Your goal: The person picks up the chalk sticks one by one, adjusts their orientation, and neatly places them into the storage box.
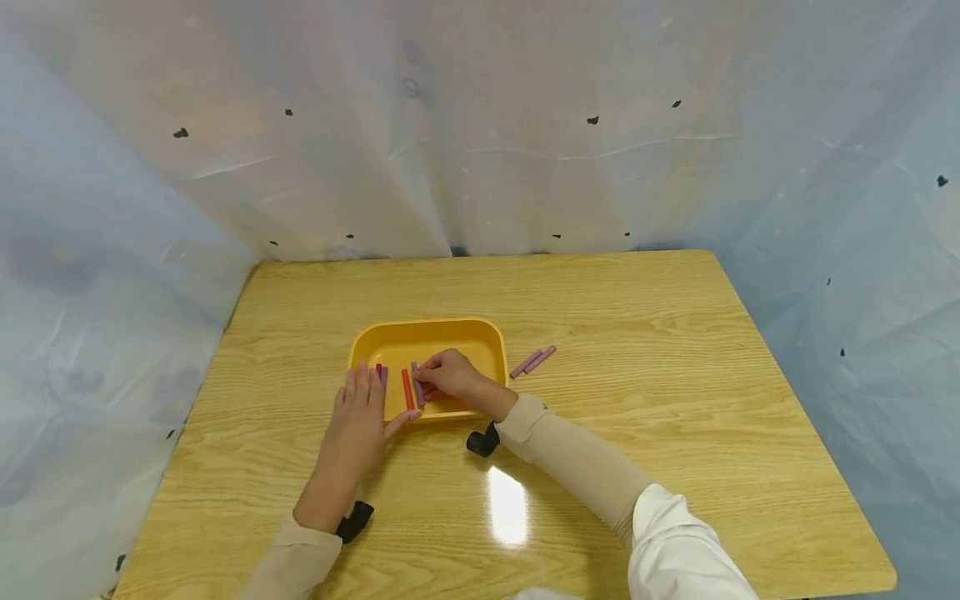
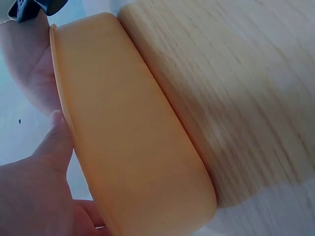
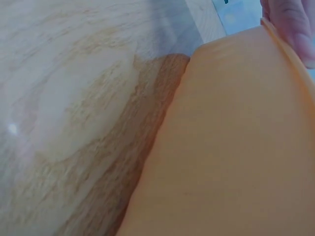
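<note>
A yellow-orange tray (image 1: 480, 327) stands on the table, its outer wall (image 2: 128, 123) filling much of the left wrist view. My left hand (image 1: 362, 429) lies over the tray's left end with its fingers straight and its thumb at the near rim. Under its fingers are a dark red stick (image 1: 378, 369) and a purple stick (image 1: 385, 379), partly covered. An orange-red stick (image 1: 407, 389) lies in the middle. Just right of it, my right hand (image 1: 452, 375) pinches a purple chalk-like stick (image 1: 419, 396). Another red stick (image 1: 432, 395) shows partly beneath that hand.
Two purple sticks (image 1: 534, 360) lie side by side on the wooden table (image 1: 637, 417), right of the tray. Black wrist cameras (image 1: 483, 440) hang below both wrists, close to the near rim. Plastic sheeting (image 1: 450, 125) surrounds the table's back and sides.
</note>
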{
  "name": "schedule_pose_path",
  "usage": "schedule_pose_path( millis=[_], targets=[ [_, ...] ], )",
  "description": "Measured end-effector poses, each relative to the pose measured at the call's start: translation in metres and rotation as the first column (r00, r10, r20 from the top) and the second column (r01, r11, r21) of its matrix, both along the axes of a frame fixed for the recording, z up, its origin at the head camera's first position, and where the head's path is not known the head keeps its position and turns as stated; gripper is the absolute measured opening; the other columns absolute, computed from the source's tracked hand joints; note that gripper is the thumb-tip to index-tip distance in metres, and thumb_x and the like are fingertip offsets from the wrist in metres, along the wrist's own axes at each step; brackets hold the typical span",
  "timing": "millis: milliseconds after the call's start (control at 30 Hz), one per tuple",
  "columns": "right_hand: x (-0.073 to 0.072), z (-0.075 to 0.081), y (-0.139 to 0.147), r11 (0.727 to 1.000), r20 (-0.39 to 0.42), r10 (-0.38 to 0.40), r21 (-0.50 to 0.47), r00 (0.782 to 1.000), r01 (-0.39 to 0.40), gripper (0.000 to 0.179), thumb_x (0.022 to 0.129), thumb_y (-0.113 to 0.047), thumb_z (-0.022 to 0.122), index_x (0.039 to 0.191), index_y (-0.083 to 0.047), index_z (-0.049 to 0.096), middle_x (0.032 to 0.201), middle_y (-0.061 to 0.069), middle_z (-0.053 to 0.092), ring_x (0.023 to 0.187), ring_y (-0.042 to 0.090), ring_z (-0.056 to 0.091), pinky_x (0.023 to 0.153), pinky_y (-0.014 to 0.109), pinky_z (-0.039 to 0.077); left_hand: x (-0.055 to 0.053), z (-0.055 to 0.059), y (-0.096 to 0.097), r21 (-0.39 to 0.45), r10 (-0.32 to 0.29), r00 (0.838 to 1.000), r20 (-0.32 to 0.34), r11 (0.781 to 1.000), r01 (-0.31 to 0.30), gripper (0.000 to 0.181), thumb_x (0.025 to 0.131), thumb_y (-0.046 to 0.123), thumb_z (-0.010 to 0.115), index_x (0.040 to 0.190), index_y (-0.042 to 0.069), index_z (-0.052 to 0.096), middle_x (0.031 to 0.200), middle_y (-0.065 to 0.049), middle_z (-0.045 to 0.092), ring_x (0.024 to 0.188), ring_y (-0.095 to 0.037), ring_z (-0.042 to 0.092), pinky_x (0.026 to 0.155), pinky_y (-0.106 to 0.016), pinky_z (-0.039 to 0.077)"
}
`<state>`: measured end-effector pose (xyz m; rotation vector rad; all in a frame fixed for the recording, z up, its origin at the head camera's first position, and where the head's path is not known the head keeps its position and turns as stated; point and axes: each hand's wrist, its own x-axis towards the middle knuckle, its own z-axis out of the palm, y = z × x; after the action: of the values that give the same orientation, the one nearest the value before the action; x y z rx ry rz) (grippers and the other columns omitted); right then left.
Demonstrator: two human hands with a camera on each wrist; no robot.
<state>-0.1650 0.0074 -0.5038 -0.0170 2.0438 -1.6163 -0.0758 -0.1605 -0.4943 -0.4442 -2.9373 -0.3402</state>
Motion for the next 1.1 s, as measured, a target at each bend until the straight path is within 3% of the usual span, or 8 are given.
schedule_pose_path(
  millis=[167,500,1100],
  targets=[
    [-0.0002,-0.0003,-0.0023,1.000,0.009,0.001,0.014,1.000,-0.001,0.017,0.091,-0.011,0.061,0.094,0.005,0.068,0.081,0.013,0.067,0.070,0.021,0.066,0.070,0.036,0.056,0.0013,0.0014,0.0017,0.051,0.028,0.999,0.041,0.998,-0.030,0.093,0.087,0.060,0.050,0.142,-0.011,0.024,0.144,-0.033,0.022,0.133,-0.049,0.016,0.105,-0.058,0.021],
    [-0.0025,-0.0018,-0.0062,0.997,0.000,-0.007,0.077,1.000,0.007,0.018,0.090,-0.014,0.062,0.089,0.003,0.069,0.076,0.010,0.068,0.067,0.020,0.066,0.065,0.032,0.056,0.0010,0.0000,0.0009,0.064,0.043,0.996,0.077,0.997,-0.048,0.096,0.086,0.064,0.045,0.141,-0.013,0.025,0.146,-0.031,0.017,0.135,-0.046,0.013,0.105,-0.058,0.019],
    [-0.0029,-0.0045,-0.0097,0.992,-0.016,0.006,0.130,1.000,-0.004,0.017,0.087,-0.016,0.066,0.085,0.000,0.070,0.074,0.008,0.067,0.066,0.019,0.066,0.062,0.030,0.056,0.0006,0.0010,-0.0001,0.075,0.028,0.996,0.085,0.997,-0.034,0.095,0.087,0.062,0.047,0.142,-0.012,0.023,0.146,-0.031,0.019,0.134,-0.047,0.013,0.105,-0.059,0.018]
  ],
)
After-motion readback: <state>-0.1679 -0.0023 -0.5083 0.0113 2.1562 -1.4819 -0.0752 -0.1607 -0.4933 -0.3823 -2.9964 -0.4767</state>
